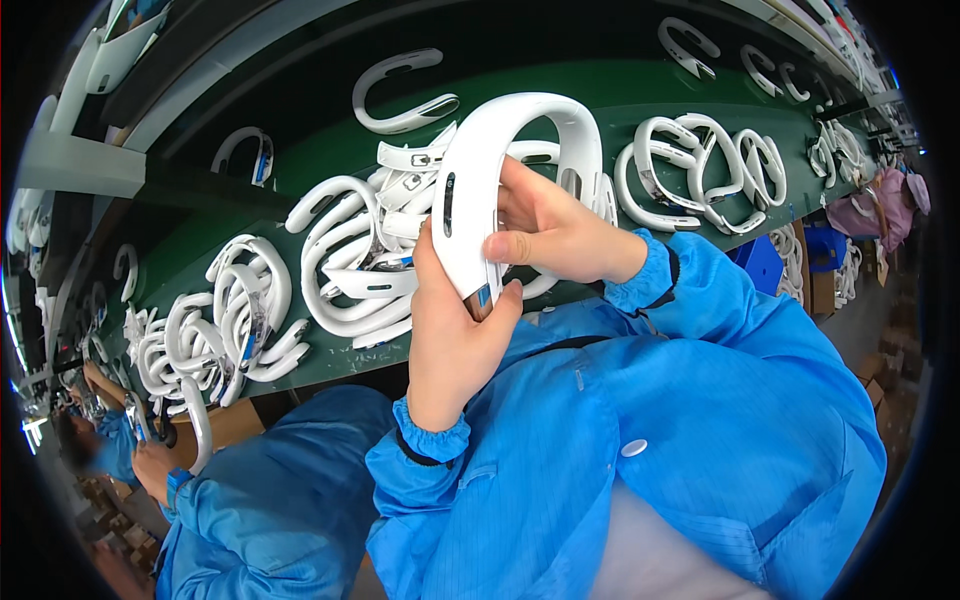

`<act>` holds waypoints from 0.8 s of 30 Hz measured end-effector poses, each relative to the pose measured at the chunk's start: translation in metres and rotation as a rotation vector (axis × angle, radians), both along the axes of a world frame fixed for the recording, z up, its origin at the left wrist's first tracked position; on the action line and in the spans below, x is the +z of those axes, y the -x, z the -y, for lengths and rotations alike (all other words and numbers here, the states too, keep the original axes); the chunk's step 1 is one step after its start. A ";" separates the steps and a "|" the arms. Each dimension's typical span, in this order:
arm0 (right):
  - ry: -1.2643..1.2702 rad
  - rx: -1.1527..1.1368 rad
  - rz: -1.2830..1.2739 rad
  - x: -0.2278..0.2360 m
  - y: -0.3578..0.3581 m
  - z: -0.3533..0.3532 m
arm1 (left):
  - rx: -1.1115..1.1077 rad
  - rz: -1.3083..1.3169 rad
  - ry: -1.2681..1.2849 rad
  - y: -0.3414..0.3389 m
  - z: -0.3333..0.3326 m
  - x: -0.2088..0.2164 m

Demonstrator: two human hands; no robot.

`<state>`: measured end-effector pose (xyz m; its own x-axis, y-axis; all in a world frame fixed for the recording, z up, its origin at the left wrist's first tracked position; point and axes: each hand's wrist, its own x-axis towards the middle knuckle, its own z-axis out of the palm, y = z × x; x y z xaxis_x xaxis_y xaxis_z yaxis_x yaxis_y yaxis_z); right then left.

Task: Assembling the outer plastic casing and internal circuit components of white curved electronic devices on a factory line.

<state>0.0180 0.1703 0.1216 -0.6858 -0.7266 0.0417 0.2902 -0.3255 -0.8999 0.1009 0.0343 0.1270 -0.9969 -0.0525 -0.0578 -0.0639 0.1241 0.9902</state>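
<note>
I hold a white U-shaped neck fan (468, 180) over the near edge of the bench, its curve upward. A dark oval opening shows on its outer side. My left hand (448, 345) is closed round the lower end of the fan, where a bluish and brown part shows between the white shell edges. My right hand (560, 232) grips the same arm from the right, its thumb pressed on the shell's edge and its other fingers partly hidden behind it. Close behind lies a heap of white neck fan parts (340, 318), several with slots.
The green bench (560, 85) carries another pile of neck fans (185, 335) at left and a group (690, 165) at right. A single curved piece (400, 120) lies farther back. A co-worker's blue sleeve (290, 480) is close on my left. Blue bins (760, 262) stand below the right edge.
</note>
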 end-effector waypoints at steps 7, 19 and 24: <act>-0.052 -0.076 -0.038 -0.009 0.000 0.006 | -0.073 0.072 0.139 0.003 0.004 0.002; -0.170 -0.195 0.009 0.001 -0.002 0.010 | -0.140 0.179 -0.274 0.003 0.018 -0.019; -0.148 -0.220 0.000 -0.010 -0.010 0.020 | -0.029 0.065 0.109 0.003 0.013 -0.013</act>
